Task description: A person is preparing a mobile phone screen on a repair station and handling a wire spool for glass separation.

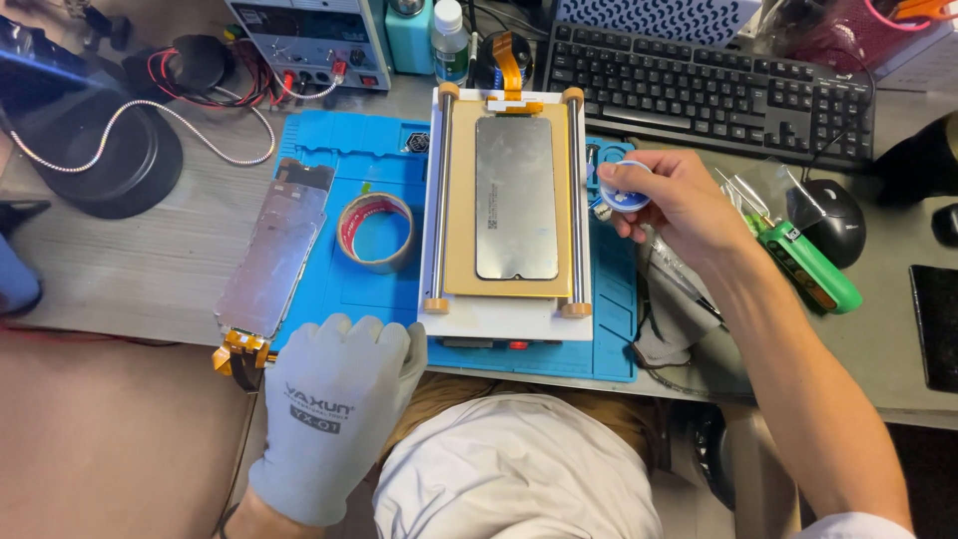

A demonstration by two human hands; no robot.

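My right hand (671, 205), bare, grips a small round white-and-blue spool (626, 196) just right of the white separator machine (509, 314). On the machine's tan pad lies a grey phone screen panel (515, 198) with an orange flex cable (509, 60) at its far end. My left hand (334, 404), in a grey glove, rests with curled fingers at the near edge of the blue mat (379, 165), holding nothing. A second phone frame (274, 250) lies left of the mat, and a roll of tape (376, 232) sits between it and the machine.
A black keyboard (709, 95) and mouse (830, 220) sit at the back right, a green tool (810, 268) near my right forearm. A power supply (314, 40) with wires, a bottle (449, 40) and a dark round base (100, 150) stand at the back left.
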